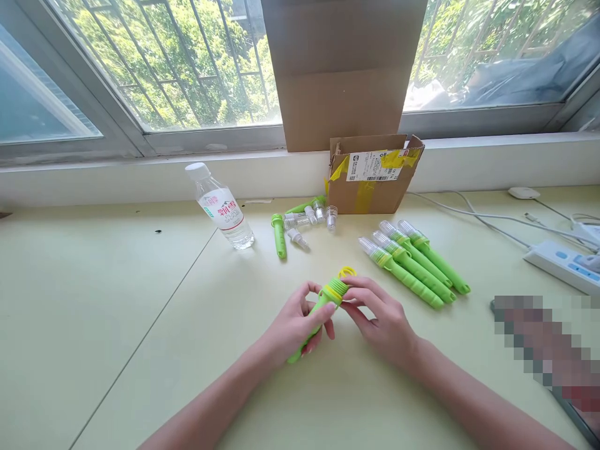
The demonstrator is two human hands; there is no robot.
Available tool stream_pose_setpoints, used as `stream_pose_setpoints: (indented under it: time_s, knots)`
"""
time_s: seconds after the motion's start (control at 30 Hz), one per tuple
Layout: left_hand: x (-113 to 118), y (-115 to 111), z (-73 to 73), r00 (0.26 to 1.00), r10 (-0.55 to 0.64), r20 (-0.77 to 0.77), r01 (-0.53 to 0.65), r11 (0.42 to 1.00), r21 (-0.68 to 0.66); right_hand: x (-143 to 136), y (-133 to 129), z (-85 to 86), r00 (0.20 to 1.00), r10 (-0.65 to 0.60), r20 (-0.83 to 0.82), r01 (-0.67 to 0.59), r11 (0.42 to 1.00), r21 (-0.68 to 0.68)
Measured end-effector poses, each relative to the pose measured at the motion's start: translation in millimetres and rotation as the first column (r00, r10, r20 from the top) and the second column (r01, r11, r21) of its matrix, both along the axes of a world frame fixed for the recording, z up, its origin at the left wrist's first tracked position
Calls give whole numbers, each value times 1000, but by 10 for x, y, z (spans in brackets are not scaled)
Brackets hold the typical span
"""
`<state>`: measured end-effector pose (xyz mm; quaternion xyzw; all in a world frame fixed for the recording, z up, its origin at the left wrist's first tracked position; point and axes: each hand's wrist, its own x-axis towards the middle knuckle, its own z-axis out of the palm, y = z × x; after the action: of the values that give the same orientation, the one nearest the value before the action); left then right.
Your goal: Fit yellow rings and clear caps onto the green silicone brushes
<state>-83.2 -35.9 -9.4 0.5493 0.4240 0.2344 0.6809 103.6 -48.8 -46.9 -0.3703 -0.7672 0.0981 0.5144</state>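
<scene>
Green tool (315, 317) is being held just above worktop (117, 312), centre-front: left hand (293, 325) is being clenched round handle to steady it, while right hand (382, 319) fingers are being pinched at ribbed collar w/ yellow ring (347, 272). Finished pcs (415, 262) are being kept aside, right.

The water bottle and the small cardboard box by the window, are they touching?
Apart. The head view shows the water bottle left of the cardboard box, with bare table between them.
</scene>
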Motion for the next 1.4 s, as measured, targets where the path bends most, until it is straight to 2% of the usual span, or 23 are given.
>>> stream_pose_setpoints:
  time_s: [0.33, 0.6, 0.8, 0.93, 1.07, 1.23, 1.4]
  knots:
    - [49, -19, -2, 997, 79, -4, -79, 997, -23, -14, -9, 16, 999, -52, -2, 53, 998, 28]
    - [49, -14, 24, 1000, 29, -3, -29, 1000, 7, -6, -4, 6, 997, -76, -15, 77, 996, 36]
    - [73, -45, 12, 998, 37, -57, -31, 994, 106, 6, 4, -23, 996, -82, -19, 83, 996, 27]
    - [71, -52, 31, 992, 42, -115, -31, 995, 94, -15, 7, -8, 997, -76, -35, 76, 997, 8]
    - [75, -62, 47, 984, 98, -148, -90, 994, 60, -28, 3, 12, 996, -82, -27, 82, 997, 2]
    - [74, -66, 30, 994, 75, -83, -73, 997, 33, -23, 6, -1, 995, -91, -31, 90, 996, -11]
    - [71, -58, -1, 993, 110, -37, -108, 993, 56, -20, 8, 2, 996, -83, -34, 82, 996, -33]
